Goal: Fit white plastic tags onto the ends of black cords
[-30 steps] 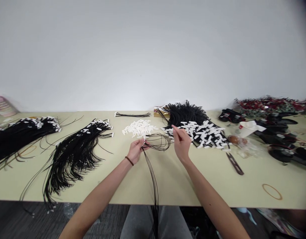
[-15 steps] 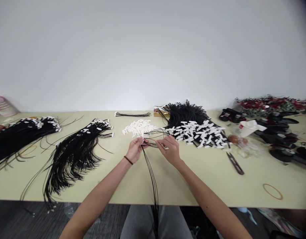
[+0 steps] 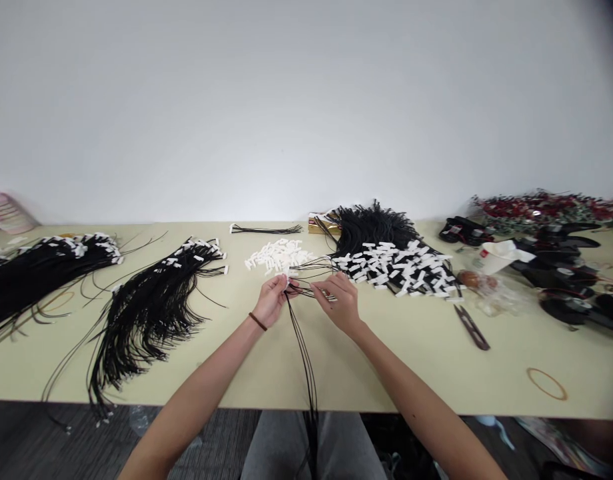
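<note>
My left hand [image 3: 272,300] pinches a small white connector [image 3: 288,274] with black wires running from it. Just to its right, my right hand [image 3: 339,300] has its thumb and index finger closed on a thin black wire [image 3: 304,291]. Several more black wires [image 3: 302,347] hang from between the hands, over the table edge and onto my lap. Behind my left hand lies a heap of loose white connectors [image 3: 279,255]. Beyond my right hand is a thick bundle of black wires [image 3: 374,227] with white connectors on its near ends. My fingers partly hide the held connector.
Two bundles of black wires with white connectors [image 3: 141,313] [image 3: 36,270] lie at left. A short wire bundle [image 3: 266,230] lies at the back. Thread snips [image 3: 471,327], a rubber band [image 3: 546,385], a plastic bag [image 3: 499,297] and black parts [image 3: 566,273] are at right.
Almost nothing differs. Both hands keep their hold in the same place, with only a very slight shift of the fingers.
</note>
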Demonstrator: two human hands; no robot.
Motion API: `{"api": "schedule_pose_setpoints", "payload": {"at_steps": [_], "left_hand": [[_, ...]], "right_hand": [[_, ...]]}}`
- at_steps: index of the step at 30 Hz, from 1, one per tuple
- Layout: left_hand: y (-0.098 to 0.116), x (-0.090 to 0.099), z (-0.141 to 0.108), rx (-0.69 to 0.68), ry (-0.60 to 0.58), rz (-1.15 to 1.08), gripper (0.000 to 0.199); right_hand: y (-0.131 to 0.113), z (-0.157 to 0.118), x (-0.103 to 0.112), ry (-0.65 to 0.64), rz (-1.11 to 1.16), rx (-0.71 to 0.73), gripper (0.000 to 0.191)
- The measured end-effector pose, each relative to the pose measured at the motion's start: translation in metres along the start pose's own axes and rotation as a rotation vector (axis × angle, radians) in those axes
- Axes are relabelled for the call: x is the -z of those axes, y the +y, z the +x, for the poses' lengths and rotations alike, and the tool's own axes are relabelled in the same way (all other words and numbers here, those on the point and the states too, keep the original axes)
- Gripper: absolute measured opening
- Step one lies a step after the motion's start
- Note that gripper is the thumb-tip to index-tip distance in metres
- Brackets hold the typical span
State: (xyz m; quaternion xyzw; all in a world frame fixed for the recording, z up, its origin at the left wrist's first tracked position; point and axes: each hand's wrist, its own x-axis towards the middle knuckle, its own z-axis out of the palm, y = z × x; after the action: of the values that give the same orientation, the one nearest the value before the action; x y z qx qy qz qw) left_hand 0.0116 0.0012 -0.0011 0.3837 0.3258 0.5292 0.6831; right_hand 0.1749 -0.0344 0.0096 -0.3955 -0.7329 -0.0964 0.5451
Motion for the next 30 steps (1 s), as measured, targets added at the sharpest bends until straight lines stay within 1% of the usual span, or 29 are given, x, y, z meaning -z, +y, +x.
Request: {"api": "schedule_pose_setpoints", "payload": {"at_steps": [5, 13, 19, 25, 30], "left_hand": [[-0.0004, 0.0003, -0.0001, -0.01, -0.002, 0.002, 0.033], [-0.0006, 0.0002, -0.0004, -0.023, -0.012, -0.012, 0.03], [-0.0004, 0.0003, -0.0003, -0.027, -0.014, 0.001, 0.034], [-0.0009, 0.0008, -0.0001, -0.036, -0.006, 0.019, 0.035], [0.0002, -0.0011, -0.0013, -0.053, -0.001, 0.027, 0.035]], "right_hand": [[0.0008, -0.0011, -0.0002, -0.013, -0.012, -0.023, 0.01], [0.0007, -0.0023, -0.0008, -0.005, 0.002, -0.017, 0.009], [-0.0016, -0.0006, -0.0021, -0.005, 0.046, -0.044, 0.012], [-0.0063, 0.003, -0.0014, -0.012, 0.136, -0.15, 0.019], [-0.0078, 0.0021, -0.0023, -0.04, 0.22, -0.36, 0.023]]}}
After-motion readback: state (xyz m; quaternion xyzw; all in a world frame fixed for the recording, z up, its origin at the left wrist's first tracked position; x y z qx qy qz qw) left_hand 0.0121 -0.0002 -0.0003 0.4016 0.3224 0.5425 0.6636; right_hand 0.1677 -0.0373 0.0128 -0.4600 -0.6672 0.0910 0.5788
